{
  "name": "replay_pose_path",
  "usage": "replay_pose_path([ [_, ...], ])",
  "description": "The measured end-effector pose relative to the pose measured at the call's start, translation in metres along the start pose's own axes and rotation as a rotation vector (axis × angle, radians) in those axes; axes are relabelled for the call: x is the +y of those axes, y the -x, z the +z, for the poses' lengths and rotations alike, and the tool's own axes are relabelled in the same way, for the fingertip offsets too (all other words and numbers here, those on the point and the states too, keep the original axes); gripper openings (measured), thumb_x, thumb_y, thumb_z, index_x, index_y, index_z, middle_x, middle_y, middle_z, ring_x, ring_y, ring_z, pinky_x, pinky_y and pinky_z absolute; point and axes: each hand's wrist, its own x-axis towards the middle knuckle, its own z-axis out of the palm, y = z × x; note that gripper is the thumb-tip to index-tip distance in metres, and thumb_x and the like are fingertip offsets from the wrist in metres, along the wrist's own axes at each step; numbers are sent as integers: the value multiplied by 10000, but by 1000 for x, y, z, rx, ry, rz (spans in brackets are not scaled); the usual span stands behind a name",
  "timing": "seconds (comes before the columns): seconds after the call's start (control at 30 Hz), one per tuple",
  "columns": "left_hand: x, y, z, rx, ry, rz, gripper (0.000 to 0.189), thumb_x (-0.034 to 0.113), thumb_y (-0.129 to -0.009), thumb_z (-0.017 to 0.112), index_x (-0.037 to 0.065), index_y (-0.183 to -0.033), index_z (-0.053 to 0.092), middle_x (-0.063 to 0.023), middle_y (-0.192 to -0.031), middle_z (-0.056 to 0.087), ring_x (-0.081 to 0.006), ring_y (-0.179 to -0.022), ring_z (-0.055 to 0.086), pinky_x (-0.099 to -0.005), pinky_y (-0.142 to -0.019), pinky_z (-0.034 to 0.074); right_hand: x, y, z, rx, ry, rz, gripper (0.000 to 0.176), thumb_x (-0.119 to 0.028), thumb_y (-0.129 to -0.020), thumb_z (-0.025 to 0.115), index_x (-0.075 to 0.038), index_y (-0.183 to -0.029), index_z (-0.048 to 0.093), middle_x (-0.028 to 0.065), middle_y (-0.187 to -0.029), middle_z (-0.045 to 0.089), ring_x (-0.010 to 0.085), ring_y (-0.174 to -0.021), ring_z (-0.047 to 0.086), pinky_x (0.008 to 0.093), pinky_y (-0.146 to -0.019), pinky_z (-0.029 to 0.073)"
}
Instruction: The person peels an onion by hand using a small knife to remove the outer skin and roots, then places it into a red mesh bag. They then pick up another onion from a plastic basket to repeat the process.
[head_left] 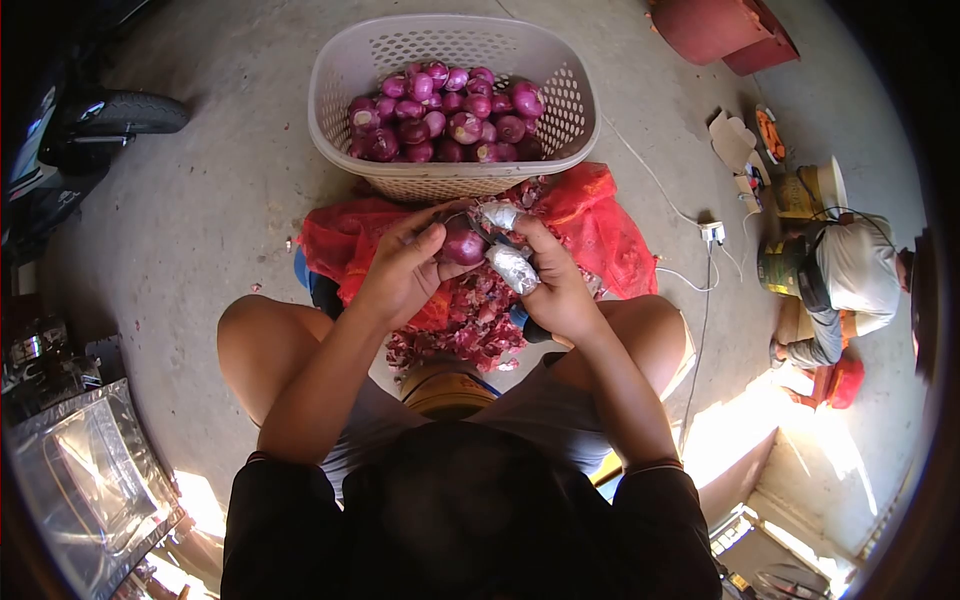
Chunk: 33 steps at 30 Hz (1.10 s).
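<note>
My left hand (403, 268) is wrapped round a red onion (463, 244), held above the pile of skins between my knees. At the onion's right side is my right hand (560, 290), closed, its thumb and forefinger covered in silver wrapping (513, 269). Something small and dark shows between those wrapped fingers and the onion; I cannot make out what it is. Below both hands lie loose red onion skins (470, 325) on a red mesh sack (597, 235). Just beyond stands a grey plastic basket (455, 183) holding many shiny red onions (465, 128).
A yellowish container (447, 390) stands between my legs. To the right, a white cable runs to a power socket (712, 232), near another person (858, 270) bending by some buckets (800, 190). A motorbike wheel (135, 112) is at the left, red containers (715, 35) at the upper right.
</note>
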Motion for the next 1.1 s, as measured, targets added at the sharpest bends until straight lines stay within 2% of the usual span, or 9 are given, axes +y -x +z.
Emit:
replay_pose_path([
  [0.07, 0, 1, -3, 6, 76, -60, 404, 175, -938, 475, -29, -1280, 406, -131, -1171, 566, -210, -1061, 579, -389, -910, 499, 0, -1, 0, -9, -6, -15, 477, 81, -802, 565, -45, -1246, 446, 105, -1160, 560, 194, -1071, 546, 276, -917, 399],
  [0.17, -4, 0, -3, 2, 58, -34, 377, 175, -943, 462, -15, -1267, 424, -121, -1174, 567, -207, -1060, 579, -399, -914, 495, -6, -1, -2, -21, 13, 42, 482, 82, -803, 560, -44, -1254, 446, 108, -1161, 560, 192, -1069, 547, 274, -914, 399],
  [0.27, -8, -1, 9, 112, -221, 147, 347, 177, -948, 453, 4, -1248, 444, -105, -1175, 571, -201, -1056, 582, -407, -909, 496, 1, -1, 1, 24, -9, 16, 474, 81, -802, 558, -42, -1248, 456, 107, -1157, 561, 194, -1065, 549, 271, -911, 400],
  [0.47, -9, 0, -9, 84, -28, -35, 398, 294, -966, 404, 10, -1242, 443, -129, -1123, 591, -228, -1042, 587, -410, -875, 511, -1, -3, 2, 25, 44, -7, 493, 87, -783, 564, -57, -1244, 462, 120, -1129, 579, 202, -1042, 572, 286, -888, 425],
  [0.57, -4, 1, 1, 194, 68, -136, 436, 366, -969, 365, 17, -1210, 469, -135, -1087, 603, -237, -978, 615, -367, -824, 536, 1, -2, 3, 32, 53, 17, 499, 84, -774, 566, -60, -1240, 460, 128, -1110, 595, 219, -1015, 597, 302, -865, 447],
  [0.77, -1, 0, 1, 171, 136, -292, 476, 435, -960, 344, 38, -1178, 491, -122, -1001, 612, -228, -758, 638, -277, -669, 554, 4, 1, 2, 23, -36, 154, 493, 85, -768, 558, -57, -1231, 462, 135, -1085, 607, 222, -992, 615, 312, -842, 463],
  [0.87, -2, -1, -9, 96, 212, -335, 488, 451, -953, 358, 42, -1186, 485, -120, -975, 609, -225, -741, 621, -275, -634, 542, 6, 1, 2, 25, -25, 141, 474, 80, -783, 551, -52, -1230, 463, 128, -1056, 610, 191, -958, 616, 303, -827, 465],
  [0.97, 1, 0, -1, 175, 159, -342, 475, 443, -946, 382, 44, -1182, 490, -113, -996, 604, -223, -794, 609, -293, -657, 522, -6, -4, 1, 12, 2, 52, 418, 52, -830, 539, -41, -1230, 465, 102, -1044, 601, 148, -920, 596, 284, -819, 456],
  [1.1, 0, -1, -2, 108, 141, -287, 453, 418, -936, 420, 61, -1211, 469, -89, -1071, 584, -216, -885, 587, -324, -738, 485, -7, -7, 8, 28, -187, 76, 333, -28, -903, 508, -34, -1234, 471, 54, -1065, 566, 120, -905, 549, 252, -825, 430],
])
